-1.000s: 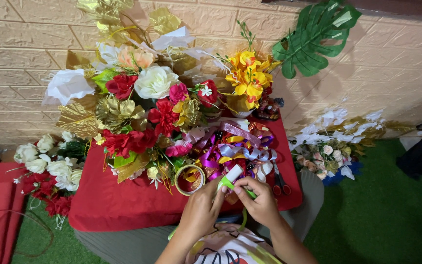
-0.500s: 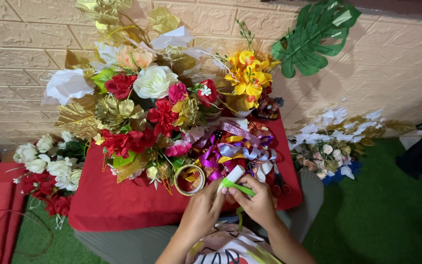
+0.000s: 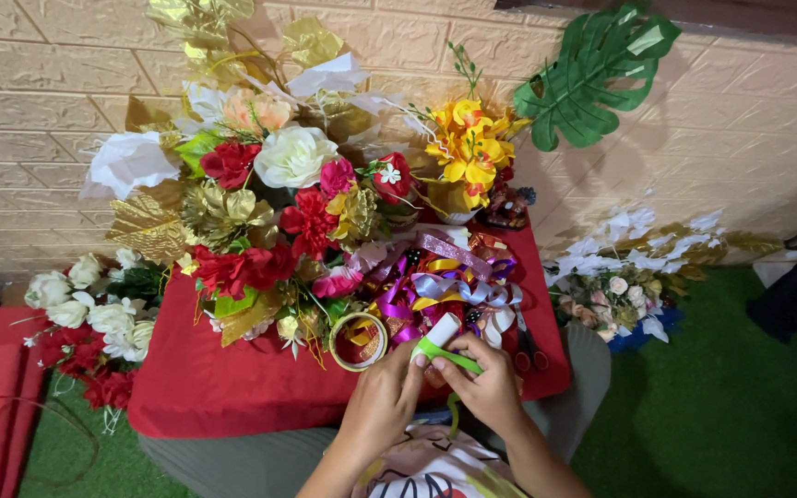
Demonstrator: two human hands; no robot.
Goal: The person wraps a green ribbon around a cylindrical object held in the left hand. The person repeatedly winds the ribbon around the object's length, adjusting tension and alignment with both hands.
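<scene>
green ribbon (image 3: 447, 354) at lower centre | left hand (image 3: 382, 403) pinches it with white roll (image 3: 442, 330) | right hand (image 3: 485, 391) grips ribbon | red table (image 3: 205, 387) with flowers (image 3: 279, 212) above

Bright, even light; soft shadows on brick wall (image 3: 66, 120); sharp focus, slight edge distortion

My left hand (image 3: 382, 398) and right hand (image 3: 486, 392) pinch a green ribbon (image 3: 445, 353) around a white roll (image 3: 442, 329), above the red-covered desk (image 3: 223, 387) crowded with artificial flowers (image 3: 292, 198).
</scene>
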